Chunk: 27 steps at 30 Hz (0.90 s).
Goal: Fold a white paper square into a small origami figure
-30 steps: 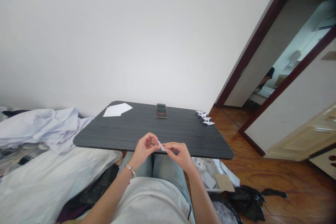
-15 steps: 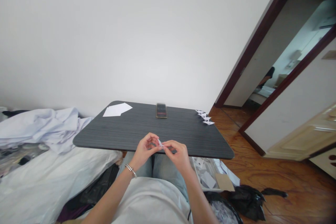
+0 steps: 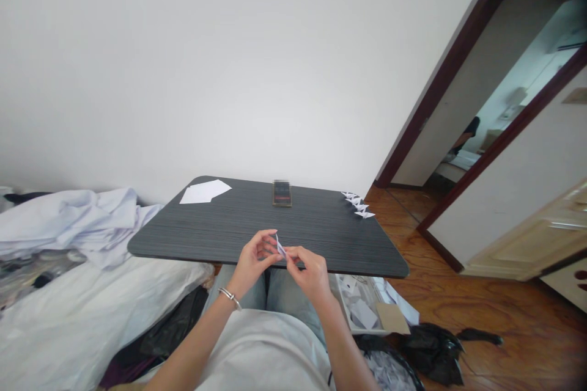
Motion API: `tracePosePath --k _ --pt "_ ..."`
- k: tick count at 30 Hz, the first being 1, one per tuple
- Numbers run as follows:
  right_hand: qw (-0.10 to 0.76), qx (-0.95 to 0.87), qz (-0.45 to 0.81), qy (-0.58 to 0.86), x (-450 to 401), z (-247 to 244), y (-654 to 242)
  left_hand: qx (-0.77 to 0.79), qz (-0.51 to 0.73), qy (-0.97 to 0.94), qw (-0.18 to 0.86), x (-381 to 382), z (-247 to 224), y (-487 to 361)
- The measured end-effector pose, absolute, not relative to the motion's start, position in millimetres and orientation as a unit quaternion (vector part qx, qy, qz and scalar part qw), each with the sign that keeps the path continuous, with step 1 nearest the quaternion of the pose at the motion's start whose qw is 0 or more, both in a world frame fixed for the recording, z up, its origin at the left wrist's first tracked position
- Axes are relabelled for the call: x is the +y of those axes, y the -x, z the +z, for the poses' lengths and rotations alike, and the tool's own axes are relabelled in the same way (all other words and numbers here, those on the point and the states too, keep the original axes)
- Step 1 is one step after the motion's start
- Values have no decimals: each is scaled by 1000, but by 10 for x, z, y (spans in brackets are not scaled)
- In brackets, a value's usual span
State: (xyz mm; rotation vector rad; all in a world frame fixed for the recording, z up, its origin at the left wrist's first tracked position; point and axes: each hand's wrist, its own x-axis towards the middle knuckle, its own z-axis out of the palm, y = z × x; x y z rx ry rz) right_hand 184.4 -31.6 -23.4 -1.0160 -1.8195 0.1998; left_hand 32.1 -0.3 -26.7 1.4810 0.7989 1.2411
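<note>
A small folded piece of white paper [image 3: 281,248] is held between my two hands, just above the near edge of the dark table [image 3: 220,226]. My left hand [image 3: 257,255], with a silver bracelet at the wrist, pinches it from the left with fingers curled. From the right, the thumb and fingertips of my right hand [image 3: 308,267] grip its lower end. The fingers hide part of the paper, so its full shape cannot be made out. Several folded paper cranes [image 3: 360,206] stand in a row at the table's right end.
White paper sheets [image 3: 205,191] lie at the table's back left. A phone [image 3: 282,193] rests at the back middle. Below on the right sit a white bin [image 3: 362,308] with papers and a black bag [image 3: 433,348]. White cloth [image 3: 73,223] is heaped on the left.
The folded paper has tipped more upright and shows more of its face between my fingers. My right hand has shifted very slightly downward.
</note>
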Motion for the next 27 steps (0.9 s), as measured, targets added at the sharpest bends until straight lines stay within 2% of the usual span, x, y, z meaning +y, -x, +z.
tracePosePath --k 11,18,27 --pt "529 -734 107 413 -325 -223 -1839 326 500 -615 516 8 -295 -319" --pt "550 -707 128 427 -332 -206 -1830 344 510 -618 490 14 -320 -306" --pt "519 -718 178 427 -277 -221 -1872 346 497 -648 462 14 -317 -284"
